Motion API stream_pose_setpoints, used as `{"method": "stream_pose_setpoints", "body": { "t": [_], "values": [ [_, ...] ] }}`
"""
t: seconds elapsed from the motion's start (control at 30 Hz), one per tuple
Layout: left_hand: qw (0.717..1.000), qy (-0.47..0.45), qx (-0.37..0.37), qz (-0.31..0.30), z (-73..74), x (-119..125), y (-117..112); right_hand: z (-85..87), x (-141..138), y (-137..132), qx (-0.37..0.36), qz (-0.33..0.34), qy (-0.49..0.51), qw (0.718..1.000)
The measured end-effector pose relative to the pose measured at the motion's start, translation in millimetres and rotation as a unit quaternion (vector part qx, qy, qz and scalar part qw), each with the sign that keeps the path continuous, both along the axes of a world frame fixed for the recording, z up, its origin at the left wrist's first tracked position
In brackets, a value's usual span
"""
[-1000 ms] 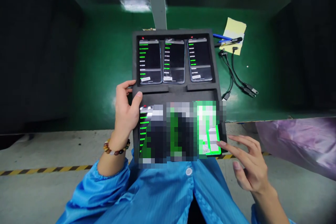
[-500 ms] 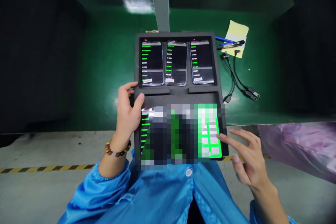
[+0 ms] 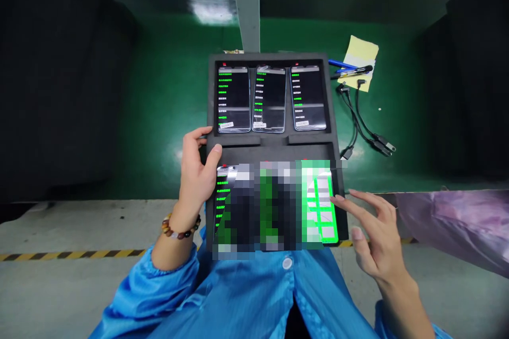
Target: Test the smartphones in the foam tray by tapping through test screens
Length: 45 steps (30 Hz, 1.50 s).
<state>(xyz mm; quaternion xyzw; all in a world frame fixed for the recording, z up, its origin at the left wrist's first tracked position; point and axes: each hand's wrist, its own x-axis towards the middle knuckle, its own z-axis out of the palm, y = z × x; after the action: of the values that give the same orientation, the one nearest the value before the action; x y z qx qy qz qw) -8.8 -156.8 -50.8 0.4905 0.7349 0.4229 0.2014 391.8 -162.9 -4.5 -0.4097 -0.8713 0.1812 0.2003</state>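
Observation:
A black foam tray [image 3: 274,144] rests half on the green bench, half over my lap. Three phones [image 3: 271,98] with lit test screens lie in its far row. The near row is partly pixelated. The rightmost near phone [image 3: 323,206] shows a bright green grid. My left hand [image 3: 198,169] grips the tray's left edge, thumb on top, a bead bracelet on the wrist. My right hand [image 3: 371,233] is open with fingers spread, and its forefinger tip touches the right side of the green-grid phone.
On the green bench [image 3: 159,100] to the right lie black USB cables [image 3: 363,122], pens and a yellow notepad [image 3: 359,61]. A grey post [image 3: 246,5] rises behind the tray. A purple plastic bag [image 3: 457,222] lies at right. Floor with yellow-black tape below.
My right forefinger has slid up along the right side of the green-grid phone. The left hand keeps its grip on the tray. The view has shifted slightly.

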Motion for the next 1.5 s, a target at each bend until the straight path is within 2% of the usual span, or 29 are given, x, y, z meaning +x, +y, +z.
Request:
{"method": "stream_pose_setpoints", "body": {
  "t": [0.13,0.2,0.37,0.43,0.67,0.73,0.83,0.93,1.07,1.23,1.33,1.4,1.43,1.5],
  "values": [
    [1.000,-0.007,-0.009,0.005,0.6,0,0,-1.8,-32,6,-0.028,0.057,-0.006,0.998],
    [1.000,-0.011,-0.013,0.006,1.3,1,0,-1.6,-38,9,-0.038,0.068,-0.010,0.997],
    [1.000,-0.013,-0.014,0.008,2.2,1,0,-2.3,-9,8,-0.014,-0.005,-0.005,1.000],
    [1.000,-0.016,-0.011,0.008,1.8,1,0,-3.4,-5,8,-0.011,-0.026,0.001,1.000],
    [1.000,-0.016,-0.011,0.009,1.9,1,0,-6.0,-52,28,-0.038,0.042,-0.005,0.998],
    [1.000,-0.015,-0.007,0.008,2.6,1,1,-6.8,-46,32,-0.029,0.027,-0.009,0.999],
    [1.000,-0.013,-0.005,0.007,3.5,2,1,-8.1,-21,33,-0.021,-0.028,-0.009,0.999],
    [1.000,-0.012,-0.003,0.004,4.0,1,0,-9.5,-8,32,-0.035,-0.055,0.039,0.997],
    [1.000,-0.012,-0.006,0.006,4.2,1,0,-15.3,-24,39,-0.031,-0.094,0.147,0.984],
    [1.000,-0.028,-0.001,0.010,2.5,1,0,-23.8,-39,48,-0.076,-0.115,0.176,0.975],
    [0.998,-0.042,0.038,0.002,5.3,-4,-12,-21.6,-28,41,-0.088,-0.115,0.178,0.973],
    [0.997,-0.007,0.070,-0.016,10.5,-9,-29,-17.9,-16,31,-0.083,-0.104,0.159,0.978],
    [0.995,0.022,0.084,-0.039,13.7,-12,-39,-16.1,-10,26,-0.078,-0.089,0.148,0.982],
    [0.985,0.076,0.095,-0.125,19.3,-17,-58,-14.0,-1,18,-0.073,-0.034,0.133,0.988]
  ]
}}
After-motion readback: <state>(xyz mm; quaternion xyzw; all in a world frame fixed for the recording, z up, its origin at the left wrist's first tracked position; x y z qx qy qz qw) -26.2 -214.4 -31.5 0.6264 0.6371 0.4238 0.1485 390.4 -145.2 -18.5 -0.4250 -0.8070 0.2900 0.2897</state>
